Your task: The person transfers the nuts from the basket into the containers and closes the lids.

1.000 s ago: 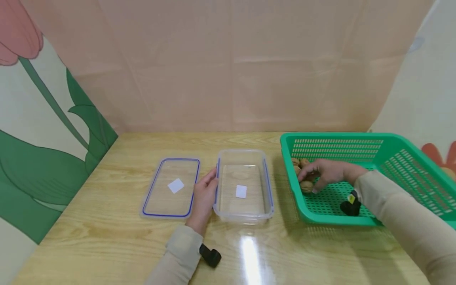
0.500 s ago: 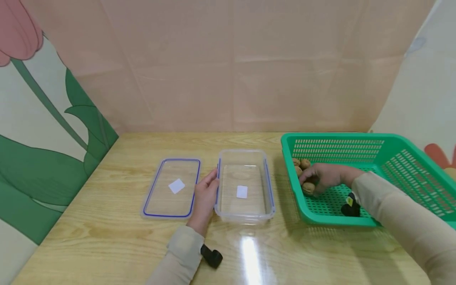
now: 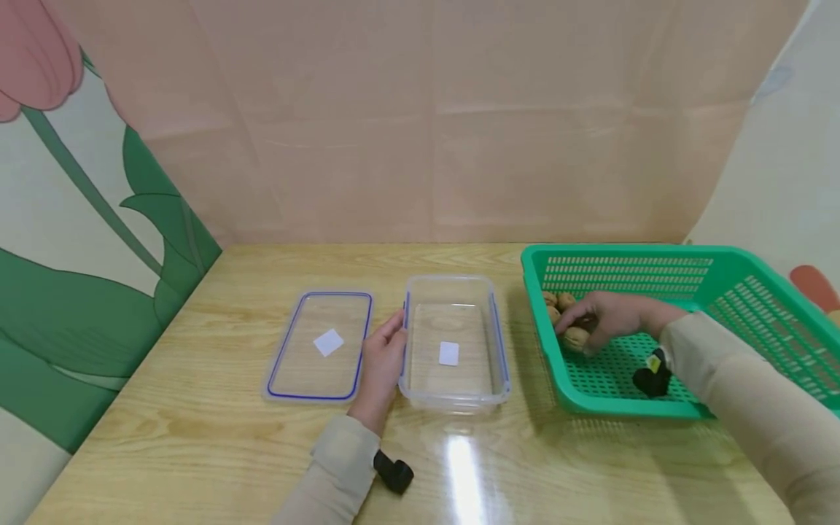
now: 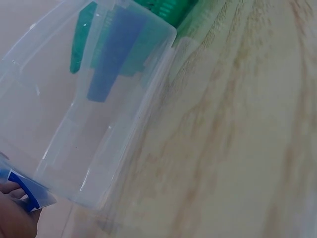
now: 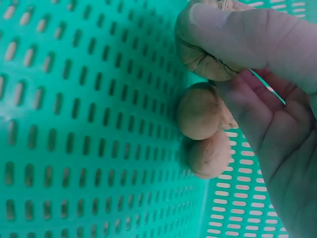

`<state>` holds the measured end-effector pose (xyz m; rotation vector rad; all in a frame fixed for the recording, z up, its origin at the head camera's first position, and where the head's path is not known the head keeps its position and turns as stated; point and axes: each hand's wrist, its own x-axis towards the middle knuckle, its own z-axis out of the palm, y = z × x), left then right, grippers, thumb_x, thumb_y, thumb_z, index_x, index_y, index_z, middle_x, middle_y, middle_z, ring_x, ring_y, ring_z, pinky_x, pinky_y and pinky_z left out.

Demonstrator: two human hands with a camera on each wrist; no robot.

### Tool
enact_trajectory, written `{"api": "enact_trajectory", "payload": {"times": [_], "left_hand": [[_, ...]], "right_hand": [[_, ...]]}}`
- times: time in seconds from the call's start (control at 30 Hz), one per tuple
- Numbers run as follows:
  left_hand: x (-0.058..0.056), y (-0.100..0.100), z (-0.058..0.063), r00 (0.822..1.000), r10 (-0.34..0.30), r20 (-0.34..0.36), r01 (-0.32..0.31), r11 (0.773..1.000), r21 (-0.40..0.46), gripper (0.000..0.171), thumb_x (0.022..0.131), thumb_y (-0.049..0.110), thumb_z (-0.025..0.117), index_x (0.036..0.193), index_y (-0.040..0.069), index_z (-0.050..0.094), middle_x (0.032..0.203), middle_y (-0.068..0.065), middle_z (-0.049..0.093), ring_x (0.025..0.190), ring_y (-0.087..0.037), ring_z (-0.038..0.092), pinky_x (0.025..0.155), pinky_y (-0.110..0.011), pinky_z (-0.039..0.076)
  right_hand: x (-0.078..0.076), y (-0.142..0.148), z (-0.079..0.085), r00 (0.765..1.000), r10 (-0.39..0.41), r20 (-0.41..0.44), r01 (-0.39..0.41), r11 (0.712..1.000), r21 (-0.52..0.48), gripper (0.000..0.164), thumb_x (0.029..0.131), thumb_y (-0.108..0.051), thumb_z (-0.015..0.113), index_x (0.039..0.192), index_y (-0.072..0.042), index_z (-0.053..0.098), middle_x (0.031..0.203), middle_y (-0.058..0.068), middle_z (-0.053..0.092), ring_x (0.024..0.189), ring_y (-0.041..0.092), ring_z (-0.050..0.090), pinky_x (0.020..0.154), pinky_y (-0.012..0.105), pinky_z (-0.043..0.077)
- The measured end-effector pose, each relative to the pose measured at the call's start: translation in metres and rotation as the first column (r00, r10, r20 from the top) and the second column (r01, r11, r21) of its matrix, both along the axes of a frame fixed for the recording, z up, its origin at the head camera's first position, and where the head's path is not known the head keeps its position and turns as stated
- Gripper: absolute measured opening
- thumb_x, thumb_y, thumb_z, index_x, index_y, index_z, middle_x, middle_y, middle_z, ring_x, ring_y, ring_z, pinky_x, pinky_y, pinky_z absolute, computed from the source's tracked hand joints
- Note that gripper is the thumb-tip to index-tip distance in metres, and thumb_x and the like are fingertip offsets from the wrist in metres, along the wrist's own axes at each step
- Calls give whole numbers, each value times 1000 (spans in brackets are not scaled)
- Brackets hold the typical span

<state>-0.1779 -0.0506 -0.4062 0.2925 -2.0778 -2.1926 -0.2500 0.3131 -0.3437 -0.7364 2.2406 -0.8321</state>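
A clear plastic food container [image 3: 485, 372] with blue-edged side flaps stands open-topped on the table, a white square label in its base. My left hand [image 3: 380, 364] holds its left side; in the left wrist view the fingers [image 4: 17, 218] curl at the blue-edged flap [image 4: 29, 191]. To the right, my right hand [image 3: 610, 321] reaches down into a green basket [image 3: 567, 397] and pinches a walnut [image 5: 205, 64] between thumb and fingers. Several other walnuts [image 5: 200, 111] lie against the basket's left wall, partly hidden by the hand.
A clear lid [image 3: 298, 364] with a blue seal and a white label lies flat left of the container. The wooden table [image 3: 164, 437] meets a pinkish backdrop [image 3: 328, 146] at the back. Painted flower panels flank both sides.
My right hand's fingers have closed on the walnut near the basket's left wall, and it has shifted slightly up. My left hand and the container stay in place.
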Motion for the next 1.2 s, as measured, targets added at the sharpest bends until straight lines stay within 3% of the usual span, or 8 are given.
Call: {"api": "enact_trajectory", "payload": {"times": [0.17,0.47,0.6,0.7,0.8,0.9,1.03,1.2], "left_hand": [[1,0,1,1000,-5,5,5,1000,-12,37,89,12,52,126,14,56,131,-3,55,120,-18,52,96,-30,47],[-1,1,4,998,-10,57,13,999,-52,37,91,16,51,127,20,56,131,2,55,117,-15,52,96,-31,47],[-2,2,5,998,-17,53,21,998,-59,38,90,15,51,127,20,56,132,2,55,117,-15,52,97,-31,47],[-1,2,7,998,-13,58,17,998,-67,37,90,15,51,127,19,56,131,2,55,117,-14,52,97,-31,46],[-1,2,9,998,-10,63,15,997,-74,37,91,16,51,127,20,56,131,2,55,116,-15,52,97,-31,46],[0,3,10,998,-13,65,18,997,-79,36,91,16,51,127,21,56,131,2,55,116,-15,53,96,-31,47],[0,3,10,998,-17,56,21,997,-76,36,91,16,51,127,20,56,131,2,55,115,-15,53,95,-31,48],[0,4,9,999,-13,42,17,996,-87,37,91,16,51,127,18,56,131,0,55,116,-16,53,96,-32,47]], "right_hand": [[0,3,8,998,-55,-42,56,998,17,51,68,-10,78,115,-1,62,127,25,53,111,15,53,80,27,54],[-5,-1,27,994,-101,-49,97,992,-79,56,68,-12,79,117,8,59,123,29,54,96,2,60,72,31,57],[-8,-2,35,992,-77,-99,62,987,-146,51,71,-8,77,116,6,60,114,6,65,93,3,62,70,29,57],[-9,-6,42,986,-71,-154,44,984,-172,46,72,-8,76,115,3,62,108,-13,66,93,3,62,72,25,56],[-9,-13,52,971,-122,-207,92,984,-152,46,71,-11,78,114,0,64,109,-18,63,95,-1,60,74,22,54],[-9,-21,60,966,-163,-200,137,981,-135,47,71,-12,78,115,-4,65,109,-21,61,95,-1,58,74,23,54],[-14,-30,67,985,-76,-155,42,978,-206,44,75,-7,74,118,-4,63,112,-15,63,95,3,61,77,23,54],[-21,-49,75,987,6,-158,-49,963,-266,40,76,-4,73,115,-6,64,112,-12,65,101,-1,59,80,22,54]]}}
